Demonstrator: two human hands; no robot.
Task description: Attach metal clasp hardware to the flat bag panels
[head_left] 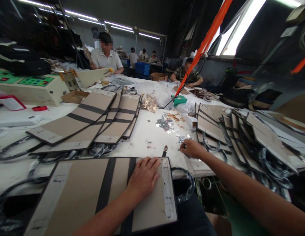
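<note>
A flat tan bag panel (pixel 81 183) with dark bands and whitish end strips lies before me at the table's front edge. My left hand (pixel 145 173) rests flat on it near the right end, fingers stretched out. A handle wrapped in clear plastic (pixel 189 183) sticks out past that end. Just beyond the panel's far edge is a small gold-coloured metal piece with a dark tab (pixel 165 150). Over the table on the right, my right hand (pixel 190 147) is closed in a pinch on something small and dark. Thin grey metal plates (pixel 166 123) lie scattered beyond it.
Similar panels are stacked at left (pixel 93 108) and right (pixel 211 121). Small gold-coloured parts (pixel 174 117) and plastic bags (pixel 152 90) lie mid-table. An orange strip (pixel 204 42) hangs down over the table. A machine (pixel 39 85) stands at left. Co-workers (pixel 107 55) sit across.
</note>
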